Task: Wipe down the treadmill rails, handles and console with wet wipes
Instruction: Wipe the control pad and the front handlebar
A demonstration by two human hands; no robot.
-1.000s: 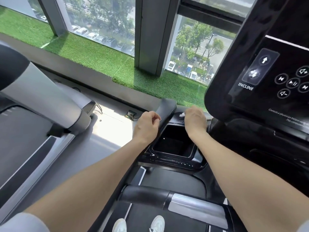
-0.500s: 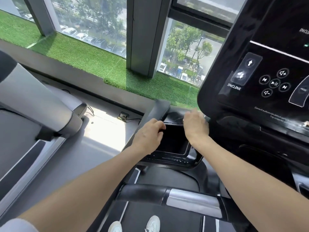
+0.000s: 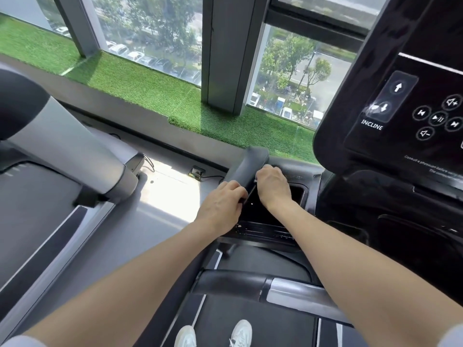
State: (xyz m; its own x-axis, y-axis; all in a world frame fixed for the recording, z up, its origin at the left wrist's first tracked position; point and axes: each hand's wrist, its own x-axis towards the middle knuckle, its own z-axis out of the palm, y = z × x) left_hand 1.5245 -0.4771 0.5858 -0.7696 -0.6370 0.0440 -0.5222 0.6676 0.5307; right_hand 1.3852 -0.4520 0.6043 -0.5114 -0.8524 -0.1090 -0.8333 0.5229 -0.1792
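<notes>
Hands meet at the treadmill's black upright handle point(image 3: 246, 166), which rises at the left edge of the machine, just left of the console's storage tray point(image 3: 271, 206). The left hand point(image 3: 220, 209) curls its fingers around the lower part of that handle. The right hand point(image 3: 271, 182) sits just right of the handle, over the tray's far left corner, fingers bent downward; whether it holds a wet wipe cannot be told, since no wipe shows from under it. To the right of the handle and above the tray stands the glossy black console point(image 3: 390, 103), its INCLINE arrows and media buttons facing the person. Nearer than the handle, a black-and-silver crossbar point(image 3: 288, 291) spans the belt, with white shoes point(image 3: 213, 334) below it.
</notes>
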